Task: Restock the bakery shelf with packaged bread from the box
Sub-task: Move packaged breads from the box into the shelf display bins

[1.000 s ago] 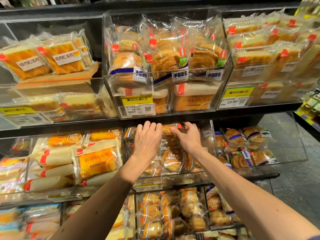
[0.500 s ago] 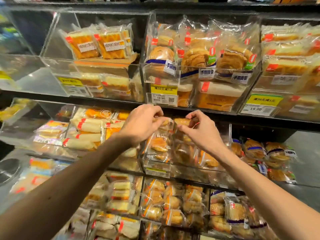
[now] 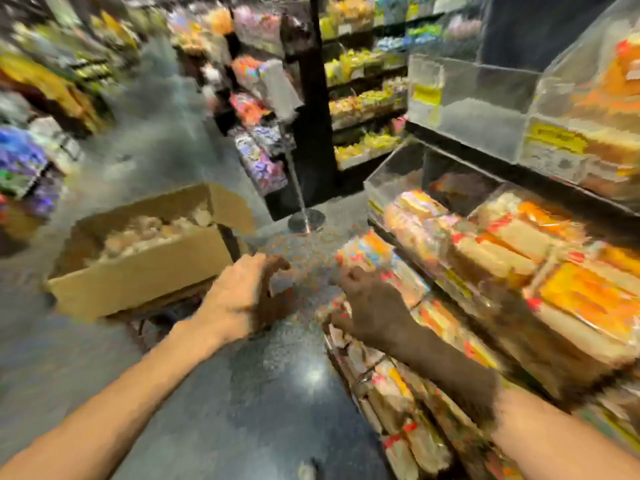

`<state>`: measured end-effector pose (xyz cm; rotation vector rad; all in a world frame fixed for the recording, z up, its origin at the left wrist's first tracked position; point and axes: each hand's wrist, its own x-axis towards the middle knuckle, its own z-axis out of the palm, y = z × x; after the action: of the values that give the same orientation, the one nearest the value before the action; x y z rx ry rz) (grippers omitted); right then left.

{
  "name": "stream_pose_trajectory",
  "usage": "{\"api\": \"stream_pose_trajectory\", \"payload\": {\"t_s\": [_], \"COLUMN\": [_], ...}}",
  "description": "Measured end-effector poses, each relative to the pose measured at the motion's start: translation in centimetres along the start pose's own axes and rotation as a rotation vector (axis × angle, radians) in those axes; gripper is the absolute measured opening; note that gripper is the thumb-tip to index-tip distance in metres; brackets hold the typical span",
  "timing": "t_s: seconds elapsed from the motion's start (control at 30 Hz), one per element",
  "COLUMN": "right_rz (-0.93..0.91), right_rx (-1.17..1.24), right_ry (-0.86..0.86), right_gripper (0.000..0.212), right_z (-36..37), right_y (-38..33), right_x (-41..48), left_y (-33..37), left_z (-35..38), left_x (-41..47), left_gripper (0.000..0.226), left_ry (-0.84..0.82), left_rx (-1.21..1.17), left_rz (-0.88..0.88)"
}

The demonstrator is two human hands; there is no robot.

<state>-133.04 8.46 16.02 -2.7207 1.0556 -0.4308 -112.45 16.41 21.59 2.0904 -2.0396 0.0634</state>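
The whole view is smeared, so fine detail is lost. The dark speckled floor (image 3: 221,403) fills the middle and lower left of the frame, with blurred aisles of coloured goods (image 3: 363,98) across the top. The bakery shelf (image 3: 464,188) takes up the right side, its tiers running from upper left to lower right. Clear bins (image 3: 485,98) with yellow price tags (image 3: 554,136) stand on the upper tier. The packaged bread on the shelf (image 3: 502,251) lies in rows of pale and orange loaves, their long axes running roughly from left to right. At centre left stands the cardboard box (image 3: 138,268), open top upward. Its long axis runs from the lower left toward the centre of the frame, rising slightly, and one flap (image 3: 232,206) is raised at its right end. Pale packets of bread in the box (image 3: 149,230) are heaped inside; what the box rests on cannot be told. A chrome post base (image 3: 306,220) sits on the floor just above centre. Both bare forearms reach in from the bottom corners. The left hand (image 3: 242,292) hangs just right of the box, its fingers and thumb curved apart with nothing seen between them. The right hand (image 3: 370,306), in shadow against the shelf's edge, has its fingers curled in, and whether it holds a packet cannot be told.
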Motion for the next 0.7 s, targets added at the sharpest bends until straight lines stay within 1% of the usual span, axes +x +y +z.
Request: {"api": "stream_pose_trajectory", "payload": {"t_s": [0.07,0.1,0.2,0.23,0.3,0.4,0.5,0.7], "right_rz": [-0.064,-0.085,-0.205,-0.248,-0.303,-0.318,-0.301,-0.216], "right_rx": [-0.084,-0.145,-0.035,-0.025,-0.003,0.02,0.049,0.078], "right_ry": [-0.07,-0.072,-0.23,-0.26,-0.268,-0.319,-0.359,-0.467], "right_gripper": [0.051,0.051,0.051,0.05,0.05,0.051,0.045,0.049], "right_z": [3.0,4.6,9.8,11.4,14.8,18.6,21.9,26.5], "right_y": [-3.9,-5.9,-11.7,-13.1,-16.9,-22.5,-26.6,-31.8], "right_x": [4.4,6.5,13.4,15.4,20.6,28.1,34.7,46.2], "left_y": [-6.3,-9.3,-17.7,-20.1,-26.5,-35.9,-44.1,-56.5], "left_z": [0.8,1.3,2.5,2.8,3.4,4.0,4.8,6.2], "left_x": [-2.8,-4.1,-6.2,-6.3,-6.6,-5.9,-4.4,-0.2], "left_gripper": [0.054,0.054,0.05,0.048,0.044,0.039,0.041,0.035], "left_ry": [-0.031,-0.059,-0.124,-0.136,-0.109,-0.119,-0.129,-0.092], "left_rx": [0.079,0.111,0.151,0.145,0.108,0.067,0.036,-0.142], "left_rz": [-0.147,-0.216,-0.43,-0.471,-0.541,-0.615,-0.643,-0.682]}}
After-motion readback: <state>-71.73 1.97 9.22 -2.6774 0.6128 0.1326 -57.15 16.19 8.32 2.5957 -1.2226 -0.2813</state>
